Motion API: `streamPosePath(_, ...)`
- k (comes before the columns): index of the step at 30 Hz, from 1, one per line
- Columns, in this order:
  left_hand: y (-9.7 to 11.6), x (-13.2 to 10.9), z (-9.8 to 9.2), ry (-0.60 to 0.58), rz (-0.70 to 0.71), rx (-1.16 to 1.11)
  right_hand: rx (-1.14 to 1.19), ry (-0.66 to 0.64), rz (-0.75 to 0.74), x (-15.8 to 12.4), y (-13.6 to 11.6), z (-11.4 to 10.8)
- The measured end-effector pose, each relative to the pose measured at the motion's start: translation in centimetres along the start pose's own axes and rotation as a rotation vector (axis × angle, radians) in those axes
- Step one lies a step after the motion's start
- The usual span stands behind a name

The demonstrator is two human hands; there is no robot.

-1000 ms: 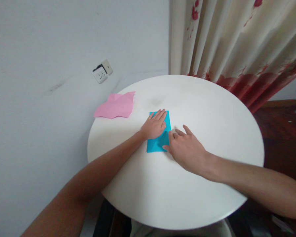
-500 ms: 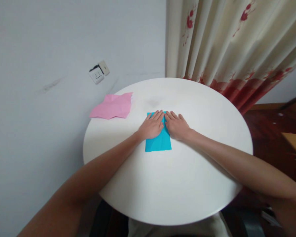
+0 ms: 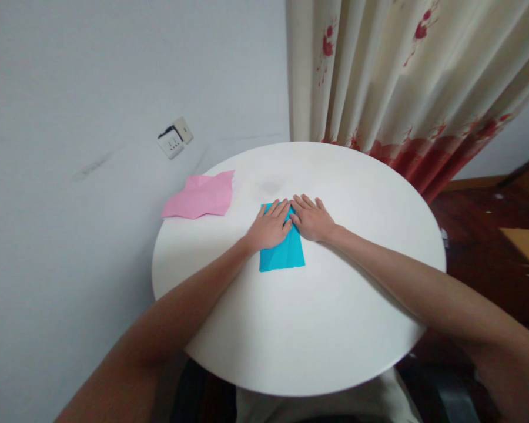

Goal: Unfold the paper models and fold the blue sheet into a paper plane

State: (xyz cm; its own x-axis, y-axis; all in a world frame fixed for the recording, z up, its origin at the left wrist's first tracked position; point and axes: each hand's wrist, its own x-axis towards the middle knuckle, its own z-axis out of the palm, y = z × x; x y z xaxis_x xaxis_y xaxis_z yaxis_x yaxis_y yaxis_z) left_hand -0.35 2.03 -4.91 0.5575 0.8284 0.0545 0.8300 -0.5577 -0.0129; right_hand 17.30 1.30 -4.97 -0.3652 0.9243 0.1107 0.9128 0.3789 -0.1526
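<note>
A bright blue sheet of paper (image 3: 284,254) lies flat on the round white table (image 3: 312,329), with faint creases across its near part. My left hand (image 3: 270,226) rests palm down on its upper left portion, fingers stretched and slightly spread. Over the upper right edge lies my right hand (image 3: 311,217), also flat with fingers extended, partly on the paper and partly on the tabletop. The two hands are close together at the fingertips and thumbs. Between and under them, much of the paper's far half is hidden.
A crumpled pink sheet of paper (image 3: 200,195) lies at the table's far left edge, partly overhanging. Behind it is a wall with a power socket (image 3: 170,144). A cream and red curtain (image 3: 379,88) hangs beyond the far right side.
The view has shifted slightly. My right hand has slid a little up and outward from the blue paper's right edge; my left hand stays in about the same place.
</note>
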Motion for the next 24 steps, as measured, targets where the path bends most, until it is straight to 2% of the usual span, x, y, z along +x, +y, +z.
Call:
streamPosePath(9,-0.1,-0.1,-0.3,-0.028,0.034,-0.020,0.018,-0.032,-0.004,0.5,0.5,-0.4)
streamPosePath(19,0.0,0.0,-0.2,-0.017,-0.018,-0.019,0.032,-0.072,-0.021,0.3,0.2,-1.0)
streamPosePath(24,-0.1,0.2,0.0,-0.003,-0.047,-0.013,0.063,-0.076,-0.087,0.2,0.4,-1.0)
